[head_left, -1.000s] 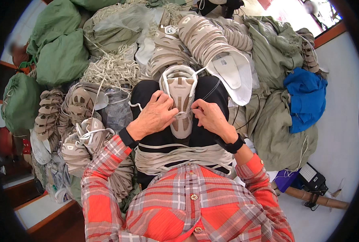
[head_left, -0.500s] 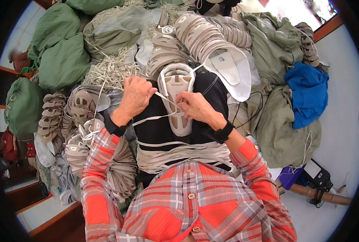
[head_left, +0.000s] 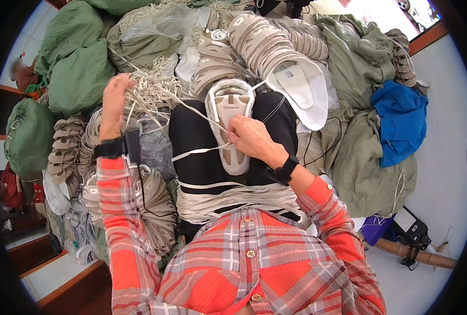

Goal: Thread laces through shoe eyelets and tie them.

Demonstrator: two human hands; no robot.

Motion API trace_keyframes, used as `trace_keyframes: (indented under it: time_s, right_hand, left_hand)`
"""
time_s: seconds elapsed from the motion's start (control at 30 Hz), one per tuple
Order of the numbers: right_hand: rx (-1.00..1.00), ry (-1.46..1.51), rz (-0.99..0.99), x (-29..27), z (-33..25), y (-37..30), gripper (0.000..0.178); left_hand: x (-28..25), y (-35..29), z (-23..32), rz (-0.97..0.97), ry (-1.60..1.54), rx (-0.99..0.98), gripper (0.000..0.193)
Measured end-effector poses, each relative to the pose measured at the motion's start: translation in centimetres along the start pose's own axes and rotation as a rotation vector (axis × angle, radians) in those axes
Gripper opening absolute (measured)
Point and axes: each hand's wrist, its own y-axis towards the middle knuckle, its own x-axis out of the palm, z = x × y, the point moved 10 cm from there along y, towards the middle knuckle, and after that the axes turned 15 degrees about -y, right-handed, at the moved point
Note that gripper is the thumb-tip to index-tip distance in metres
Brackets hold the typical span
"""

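Observation:
A beige and white shoe upper [head_left: 237, 157] rests between my thighs with its toe toward me. My right hand [head_left: 254, 137] lies over its middle, thumb and fingers pinched on a cream shoelace at the eyelets. From there the shoelace [head_left: 194, 109] stretches taut up and left to my left hand [head_left: 117, 100], which is closed on its far part beside a heap of loose laces [head_left: 157, 86]. The left fingertips are partly blurred. A second lace end crosses my left thigh, and a bundle of laces [head_left: 233, 202] lies over my lap.
Nested stacks of shoe uppers [head_left: 262, 44] stand ahead, with more uppers [head_left: 157, 210] beside my left leg. Green sacks [head_left: 81, 79] crowd the far left. Olive sacks [head_left: 370, 173] and a blue cloth [head_left: 400, 123] lie to the right. A black cable hangs by my left wrist.
My left hand has moved up and left, away from the shoe upper, drawing the shoelace out long. My right hand has shifted slightly and keeps its pinch at the eyelets.

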Motion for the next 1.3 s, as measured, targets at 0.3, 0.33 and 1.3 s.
trace_keyframes:
  time_s: [0.3, 0.33, 1.3]
  right_hand:
    - [0.282, 0.365, -0.078, 0.4, 3.5, 0.5, 0.014]
    - [0.363, 0.505, -0.057, -0.4, 4.1, -0.2, 0.013]
    - [0.057, 0.915, -0.183, -3.2, 2.7, -3.1, 0.025]
  left_hand:
    - [9.0, -10.8, -20.1, -0.982, 2.044, 0.633, 0.013]
    - [8.7, -10.3, -19.3, -0.930, 1.976, 0.585, 0.012]
    - [-23.3, -34.9, 18.4, 0.686, 2.781, 0.283, 0.016]
